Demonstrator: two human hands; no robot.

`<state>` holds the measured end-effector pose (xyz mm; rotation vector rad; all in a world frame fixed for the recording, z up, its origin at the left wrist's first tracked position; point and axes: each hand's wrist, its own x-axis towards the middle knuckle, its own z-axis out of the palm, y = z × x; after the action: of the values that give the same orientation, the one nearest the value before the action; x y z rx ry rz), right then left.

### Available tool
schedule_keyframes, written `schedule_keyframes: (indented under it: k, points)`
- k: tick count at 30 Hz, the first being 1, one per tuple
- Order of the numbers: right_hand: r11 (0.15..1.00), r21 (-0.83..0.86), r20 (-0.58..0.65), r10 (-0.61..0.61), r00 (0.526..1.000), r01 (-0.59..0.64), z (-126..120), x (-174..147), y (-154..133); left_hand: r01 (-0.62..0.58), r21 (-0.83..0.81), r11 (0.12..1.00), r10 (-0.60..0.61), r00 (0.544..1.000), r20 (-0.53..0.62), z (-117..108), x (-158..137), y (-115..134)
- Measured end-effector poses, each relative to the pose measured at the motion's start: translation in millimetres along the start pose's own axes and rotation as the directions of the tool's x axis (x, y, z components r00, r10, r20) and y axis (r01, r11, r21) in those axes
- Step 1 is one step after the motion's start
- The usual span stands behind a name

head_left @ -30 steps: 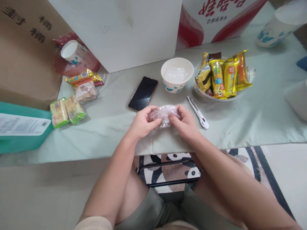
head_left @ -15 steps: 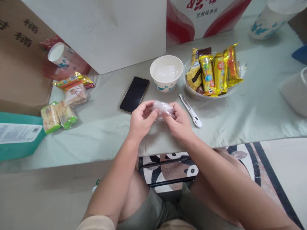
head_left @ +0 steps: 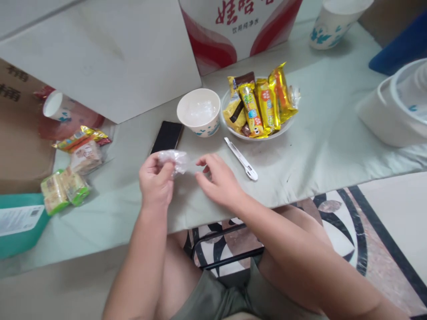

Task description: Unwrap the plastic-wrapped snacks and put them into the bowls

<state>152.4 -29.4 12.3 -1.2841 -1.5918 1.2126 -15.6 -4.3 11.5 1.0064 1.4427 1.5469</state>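
Note:
My left hand (head_left: pixel 155 180) pinches a crumpled piece of clear plastic film (head_left: pixel 176 161), its thumb on top. To the right of it my right hand (head_left: pixel 218 180) is apart from the film, thumb and fingers slightly spread. A faint, blurred wisp of film stretches toward my right fingertips; contact with them is hard to make out. Behind the hands stands a paper bowl (head_left: pixel 200 106) with clear plastic inside. A black phone (head_left: pixel 167 135) lies just beyond my left hand. On the cloth right of my right hand rests a white utility knife (head_left: pixel 242 159).
A clear plastic bowl (head_left: pixel 287 126) holds several yellow snack packets. White boxes (head_left: pixel 100 58) stand behind. At left are wrapped snacks (head_left: pixel 66 189) and a green package (head_left: pixel 20 235). A paper cup (head_left: pixel 330 26) and a white bin (head_left: pixel 383 120) stand at right.
My right hand has let go of the bunched film and moved apart to the right. My left hand keeps the film. The view has shifted, so most things appear further left.

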Motion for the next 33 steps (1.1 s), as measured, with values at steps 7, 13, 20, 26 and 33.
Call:
schedule_keyframes:
  k: [7,13,20,26,33]
  points:
    - [0.999,-0.031,0.15,-0.012,0.989,0.017,2,2,-7,-0.239,0.084,0.967,0.25,0.957,-0.149,1,-8,37]
    - [1.0,-0.012,0.161,-0.002,0.987,0.004,3,9,-9,-0.581,0.286,0.762,0.582,0.808,0.091,49,20,70]
    - [1.0,-0.007,0.167,0.015,0.986,-0.014,0,12,-15,-0.465,0.609,0.642,0.194,0.868,0.458,119,110,68]
    - [0.997,0.07,0.17,0.014,0.985,-0.027,-2,14,-18,-0.035,0.758,0.651,-0.492,0.741,0.457,145,145,53]
    - [1.0,0.016,0.149,0.018,0.989,-0.021,-5,12,-9,-0.289,0.839,0.461,-0.539,0.659,0.524,164,135,73]
